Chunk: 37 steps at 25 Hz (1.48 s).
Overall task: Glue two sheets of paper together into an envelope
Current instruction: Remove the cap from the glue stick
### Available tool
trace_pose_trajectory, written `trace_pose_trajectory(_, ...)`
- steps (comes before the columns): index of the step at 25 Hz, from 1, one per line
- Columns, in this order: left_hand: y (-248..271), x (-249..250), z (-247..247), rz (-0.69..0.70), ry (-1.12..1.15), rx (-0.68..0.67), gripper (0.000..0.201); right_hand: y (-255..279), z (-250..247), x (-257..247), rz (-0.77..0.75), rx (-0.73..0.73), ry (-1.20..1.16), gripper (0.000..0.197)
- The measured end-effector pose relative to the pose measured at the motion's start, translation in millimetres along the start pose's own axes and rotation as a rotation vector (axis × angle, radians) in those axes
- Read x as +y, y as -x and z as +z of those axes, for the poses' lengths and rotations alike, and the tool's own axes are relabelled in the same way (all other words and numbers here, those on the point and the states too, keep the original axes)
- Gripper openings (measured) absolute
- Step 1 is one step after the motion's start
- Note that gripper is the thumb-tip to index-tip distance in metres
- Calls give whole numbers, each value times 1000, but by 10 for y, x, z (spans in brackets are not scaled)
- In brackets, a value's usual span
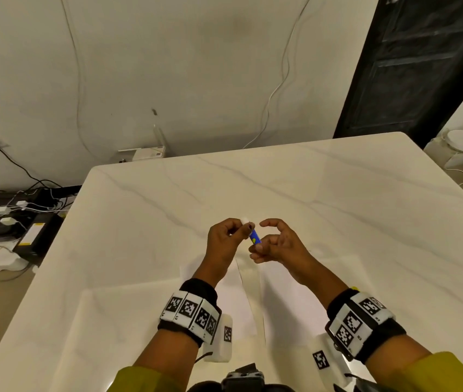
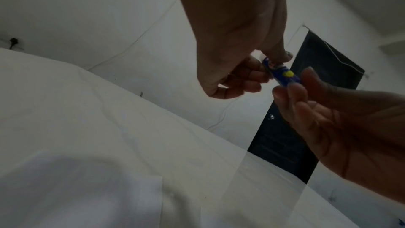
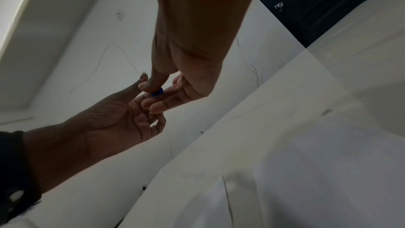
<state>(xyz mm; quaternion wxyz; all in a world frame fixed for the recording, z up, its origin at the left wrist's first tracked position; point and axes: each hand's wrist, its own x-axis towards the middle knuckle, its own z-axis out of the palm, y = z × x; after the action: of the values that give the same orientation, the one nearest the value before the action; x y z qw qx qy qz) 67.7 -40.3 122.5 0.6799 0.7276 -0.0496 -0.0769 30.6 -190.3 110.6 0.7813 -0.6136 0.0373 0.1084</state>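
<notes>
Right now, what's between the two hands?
A small blue glue stick: the left hand pinches its upper end, the right hand holds its lower end. The head and left wrist views show it best. The paper sheets lie below.

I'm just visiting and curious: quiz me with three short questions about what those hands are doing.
1. True or false: both hands hold the glue stick above the table.
2. Which hand's fingers pinch the white cap end: A left hand, B right hand?
3. Fill in: the paper sheets lie flat on the ____.

Key: 1 true; 2 A; 3 table.
</notes>
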Motion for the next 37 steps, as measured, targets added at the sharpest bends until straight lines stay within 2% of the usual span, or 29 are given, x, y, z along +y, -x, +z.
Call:
trace_pose_trajectory(3,3,138,-42,20,26,-120,14,-3,27,-104,34,-112,-177,40)
trace_pose_trajectory(5,-3,176,-43,23,47,-185,18,-10,37,-115,81,-171,-316,53)
trace_pose_trajectory(7,-7,181,-24,21,66,-218,17,-14,42,-97,112,-209,-458,63)
trace_pose_trajectory(9,-19,190,-8,32,74,-213,18,-47,47,-82,131,-200,-532,62)
trace_pose_trajectory(13,-46,221,11,62,38,-94,19,-126,93,-93,111,-70,-381,23)
trace_pose_trajectory(17,-49,256,57,95,51,49,15,-178,101,-122,57,-3,-209,4)
trace_pose_trajectory(19,-65,277,48,99,54,102,12,-199,117,-155,52,-1,-54,10)
trace_pose_trajectory(21,-87,331,36,114,54,101,13,-227,141,-194,28,-28,72,20)
trace_pose_trajectory(23,-98,388,21,121,35,75,17,-244,176,-233,38,-61,75,30)
trace_pose_trajectory(26,-102,454,7,123,16,-13,24,-237,205,-286,150,-162,-113,40)
trace_pose_trajectory(30,-113,503,-25,118,74,-117,30,-230,194,-313,215,-436,-514,36)
trace_pose_trajectory(32,-112,508,-24,116,71,-121,29,-250,203,-318,222,-392,-500,37)
trace_pose_trajectory(35,-111,497,-12,120,54,-64,28,-257,225,-356,164,-206,-275,43)
trace_pose_trajectory(37,-113,482,3,125,47,-21,26,-253,244,-375,78,-160,-89,33)
